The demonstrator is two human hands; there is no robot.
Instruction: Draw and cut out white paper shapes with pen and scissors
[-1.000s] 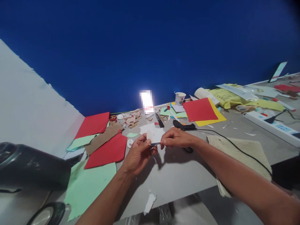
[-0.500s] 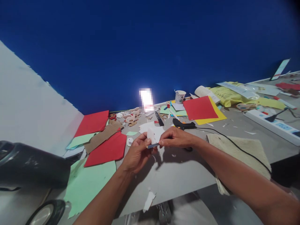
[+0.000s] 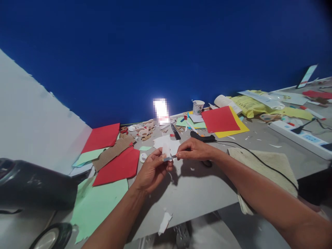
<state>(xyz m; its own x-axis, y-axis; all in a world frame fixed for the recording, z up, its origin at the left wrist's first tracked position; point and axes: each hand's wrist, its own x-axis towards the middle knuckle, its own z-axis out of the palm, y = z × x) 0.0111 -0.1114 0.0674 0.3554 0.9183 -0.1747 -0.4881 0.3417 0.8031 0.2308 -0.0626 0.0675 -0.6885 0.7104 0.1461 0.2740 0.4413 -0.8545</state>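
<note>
My left hand (image 3: pixel 153 171) is closed in a pinch above the table, holding a small white paper piece (image 3: pixel 166 148) upright. A short grey-blue strip (image 3: pixel 167 159) lies across the lower part of that paper, by my left thumb. My right hand (image 3: pixel 195 148) is closed, its thumb and forefinger pinching a thin pale bit at the strip's right end. Whether this bit is still joined to the strip I cannot tell. Behind the hands lie white paper scraps (image 3: pixel 158 141), a black pen-like tool (image 3: pixel 175 132) and a black glue gun (image 3: pixel 202 137).
Red sheets (image 3: pixel 118 166), corrugated cardboard (image 3: pixel 114 152) and green paper (image 3: pixel 100 204) cover the left side. Rightward are a folded cloth (image 3: pixel 267 166) with a black cable (image 3: pixel 256 151) across it, and a power strip (image 3: pixel 298 138). A paper cup (image 3: pixel 198 108) stands at the back.
My right fingertips have risen slightly at the strip's right end, and a pale bit now shows between them and the strip. My left hand has barely moved.
</note>
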